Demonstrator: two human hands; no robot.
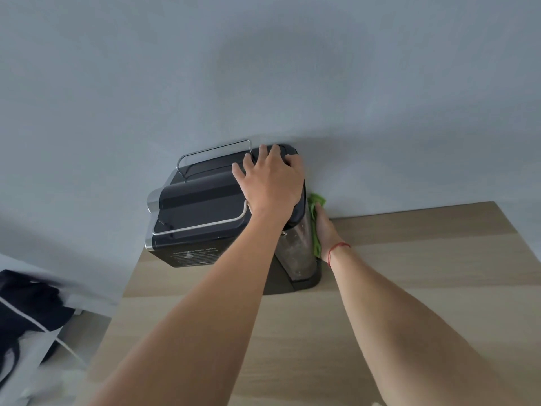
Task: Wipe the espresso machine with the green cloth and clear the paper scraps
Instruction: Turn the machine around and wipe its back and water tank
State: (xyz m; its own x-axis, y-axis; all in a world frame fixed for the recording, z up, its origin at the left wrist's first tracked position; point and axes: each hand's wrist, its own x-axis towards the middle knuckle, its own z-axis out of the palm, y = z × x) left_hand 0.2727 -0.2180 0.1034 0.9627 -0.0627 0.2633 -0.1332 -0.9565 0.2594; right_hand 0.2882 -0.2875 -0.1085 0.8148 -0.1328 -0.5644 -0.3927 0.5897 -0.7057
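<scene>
Against the wall (263, 68), your flat left hand (270, 180) is bracing the machine (202, 197); your right hand (326, 230) is gripping the cloth (316, 200) against its right side.

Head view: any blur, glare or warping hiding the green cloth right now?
Head view, light: soft, even, only a dull sheen on the metal side of the espresso machine. Head view, geometry: wide-angle stretch on forearms and table. Head view, focus: green cloth sharp but largely behind the right hand; dark fabric lower left smeared.
</scene>
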